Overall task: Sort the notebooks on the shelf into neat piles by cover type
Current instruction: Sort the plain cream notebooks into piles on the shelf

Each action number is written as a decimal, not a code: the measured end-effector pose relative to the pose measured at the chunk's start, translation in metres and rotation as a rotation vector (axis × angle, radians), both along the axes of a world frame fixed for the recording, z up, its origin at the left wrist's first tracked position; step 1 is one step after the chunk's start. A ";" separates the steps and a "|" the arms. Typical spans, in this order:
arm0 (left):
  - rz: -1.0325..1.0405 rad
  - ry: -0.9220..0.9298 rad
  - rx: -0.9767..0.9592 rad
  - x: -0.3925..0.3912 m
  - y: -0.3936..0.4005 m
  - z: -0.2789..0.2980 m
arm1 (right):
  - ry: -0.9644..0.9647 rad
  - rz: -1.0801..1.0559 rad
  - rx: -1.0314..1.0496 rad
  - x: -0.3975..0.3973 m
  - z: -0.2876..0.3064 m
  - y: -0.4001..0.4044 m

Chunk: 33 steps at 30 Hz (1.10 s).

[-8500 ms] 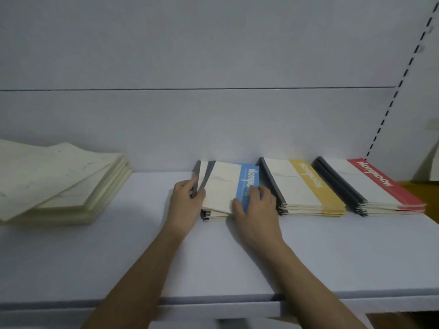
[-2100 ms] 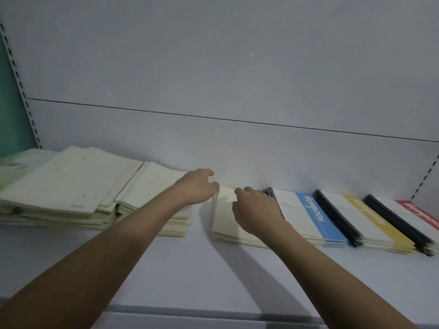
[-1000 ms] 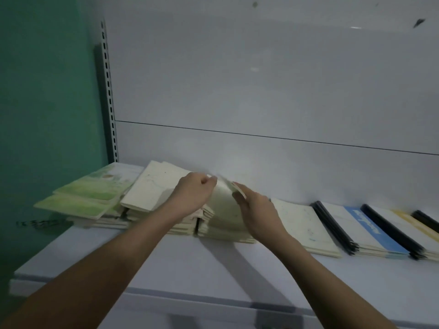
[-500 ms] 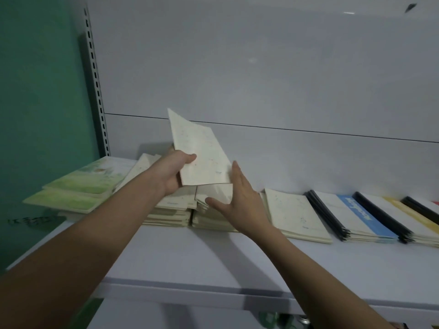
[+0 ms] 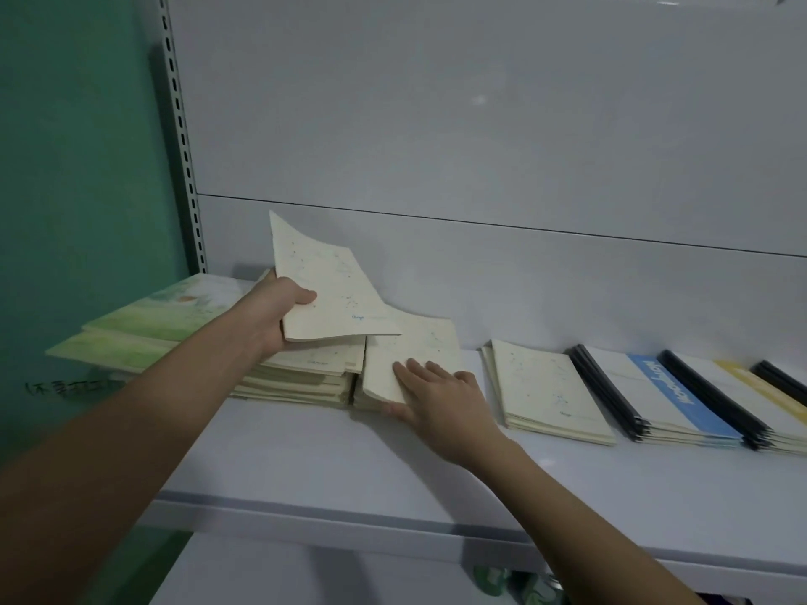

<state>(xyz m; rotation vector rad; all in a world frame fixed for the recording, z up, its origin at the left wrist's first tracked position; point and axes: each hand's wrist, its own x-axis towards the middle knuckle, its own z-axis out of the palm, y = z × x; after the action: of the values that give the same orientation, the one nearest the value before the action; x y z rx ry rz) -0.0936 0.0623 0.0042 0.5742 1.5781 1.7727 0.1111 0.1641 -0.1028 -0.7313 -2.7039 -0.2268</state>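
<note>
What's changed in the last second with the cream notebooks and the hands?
The left hand has lifted one cream notebook off the piles and grips it raised, tilted toward the back wall. The right hand, which was helping to lift that cover, has dropped to press flat on the middle cream pile. The cream pile to the right, the blue-striped pile and the green pile lie as before.

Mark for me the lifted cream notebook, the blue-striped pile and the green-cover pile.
Lifted cream notebook (image 5: 325,290), head view, middle of its raised cover.
Blue-striped pile (image 5: 672,395), head view, on the blue stripe of the top cover.
Green-cover pile (image 5: 148,320), head view, top cover's green part.
</note>
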 end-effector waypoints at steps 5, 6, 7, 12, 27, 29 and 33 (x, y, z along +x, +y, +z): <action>0.004 0.012 0.012 0.004 0.002 0.001 | 0.152 0.031 -0.188 0.022 0.016 -0.005; 0.014 0.016 0.009 0.004 0.002 0.002 | 0.262 0.019 -0.303 0.024 0.021 -0.003; 0.024 0.015 0.006 0.005 0.001 0.004 | 0.387 0.004 -0.431 0.026 0.026 -0.001; 0.013 0.034 -0.045 0.016 -0.007 0.007 | 0.828 0.024 -0.642 0.029 0.048 0.005; -0.098 -0.149 0.020 0.036 -0.012 0.000 | 0.459 0.271 -0.710 0.012 0.057 0.002; -0.041 -0.149 0.088 0.026 -0.017 0.003 | 0.587 0.085 -0.694 0.015 0.052 0.016; 0.006 -0.228 0.209 0.014 -0.022 0.003 | 0.330 -0.049 -0.595 0.013 0.036 0.024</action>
<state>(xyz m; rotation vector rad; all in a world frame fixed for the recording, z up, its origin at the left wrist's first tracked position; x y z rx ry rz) -0.0795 0.0406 0.0070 0.4449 1.2514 1.9464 0.1244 0.1876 -0.0663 -0.8950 -2.4308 0.6578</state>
